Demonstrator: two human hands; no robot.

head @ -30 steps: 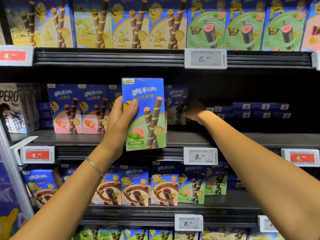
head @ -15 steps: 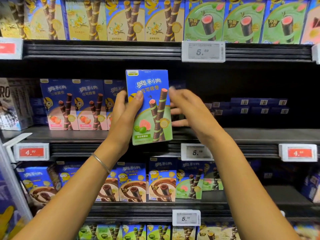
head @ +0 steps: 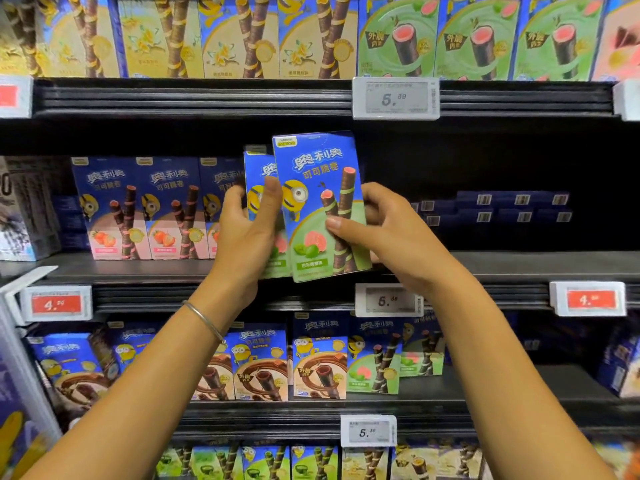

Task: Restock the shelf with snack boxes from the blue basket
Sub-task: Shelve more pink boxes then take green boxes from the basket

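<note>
Your left hand [head: 247, 233] is closed around a blue-and-green snack box [head: 260, 188], and your right hand [head: 388, 233] is clamped on a second box [head: 320, 188] overlapping it in front. You hold both upright at the front edge of the black middle shelf [head: 519, 268]. Strawberry boxes [head: 138, 209] stand along the shelf's left side; dark flat boxes [head: 502, 209] sit at its back right. A price tag [head: 388, 300] hangs on the edge below.

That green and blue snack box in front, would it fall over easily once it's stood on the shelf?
Probably. The front guava box is tall and thin, so a nudge could tip it. It looks light: the right hand holds it by fingertips alone. The cardboard seems stiff, keeping flat faces in the grip.
</note>
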